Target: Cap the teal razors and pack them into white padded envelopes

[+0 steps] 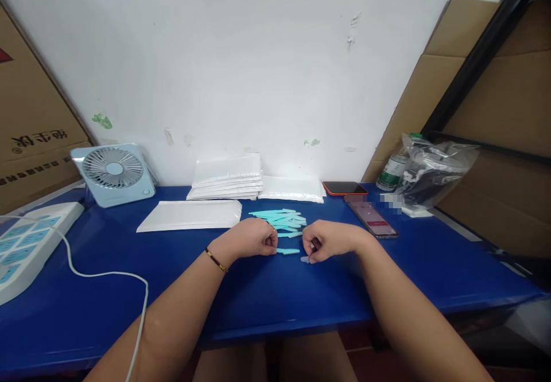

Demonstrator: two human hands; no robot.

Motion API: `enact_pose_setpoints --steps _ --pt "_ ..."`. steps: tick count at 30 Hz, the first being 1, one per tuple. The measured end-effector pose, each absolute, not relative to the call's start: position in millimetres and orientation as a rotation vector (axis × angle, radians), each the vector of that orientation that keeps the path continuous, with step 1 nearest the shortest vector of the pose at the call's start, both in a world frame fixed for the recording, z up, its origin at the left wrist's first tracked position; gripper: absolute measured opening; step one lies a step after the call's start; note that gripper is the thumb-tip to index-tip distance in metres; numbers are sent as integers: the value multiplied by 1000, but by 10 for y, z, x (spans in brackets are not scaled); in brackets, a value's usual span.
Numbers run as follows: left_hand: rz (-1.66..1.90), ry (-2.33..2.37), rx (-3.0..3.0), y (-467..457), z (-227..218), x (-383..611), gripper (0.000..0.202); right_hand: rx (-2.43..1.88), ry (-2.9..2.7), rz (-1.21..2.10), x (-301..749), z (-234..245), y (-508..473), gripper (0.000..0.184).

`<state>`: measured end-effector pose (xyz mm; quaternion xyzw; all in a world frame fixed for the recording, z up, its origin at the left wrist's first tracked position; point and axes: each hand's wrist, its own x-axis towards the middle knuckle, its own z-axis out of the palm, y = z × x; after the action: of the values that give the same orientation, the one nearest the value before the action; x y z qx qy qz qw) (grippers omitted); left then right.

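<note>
My left hand (260,237) is closed on the end of a teal eyebrow razor (288,251), which points to the right just above the blue table. A small translucent cap (305,259) is pinched between the fingertips of my right hand (321,241), a short way from the razor's free end and apart from it. Behind my hands lies a loose pile of similar teal razors (284,218). One more razor (290,234) lies crosswise between my hands, partly hidden by them.
White padded envelopes (226,178) are stacked against the wall, with a single envelope (189,215) at left. A fan (114,170), power strip (34,244) and white cable (107,275) occupy the left. Two phones (372,218), a bottle (391,172) and a plastic bag (430,175) are at right.
</note>
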<state>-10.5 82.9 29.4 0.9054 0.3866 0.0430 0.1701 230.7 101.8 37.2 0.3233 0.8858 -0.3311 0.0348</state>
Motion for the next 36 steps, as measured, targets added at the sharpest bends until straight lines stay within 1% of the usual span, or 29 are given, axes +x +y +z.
enact_pose_setpoints --steps 2,6,11,19,26,36 --pt "190 1146 2628 838 284 -103 9 1125 2733 -1086 2332 390 1025 15" --pt "260 1174 2646 848 307 -135 12 1290 2847 -1183 2367 449 1024 18" --pt "298 1212 2635 841 339 -144 14 1297 2845 -1183 2347 463 1002 19" --pt "374 1231 2644 839 332 -115 14 1260 2874 -1171 2301 383 1019 14" --pt "389 1263 2676 865 327 -161 16 1310 2863 -1237 2346 414 1031 15" --pt "368 1256 2652 854 338 -153 16 1290 2891 -1222 2303 377 1027 14"
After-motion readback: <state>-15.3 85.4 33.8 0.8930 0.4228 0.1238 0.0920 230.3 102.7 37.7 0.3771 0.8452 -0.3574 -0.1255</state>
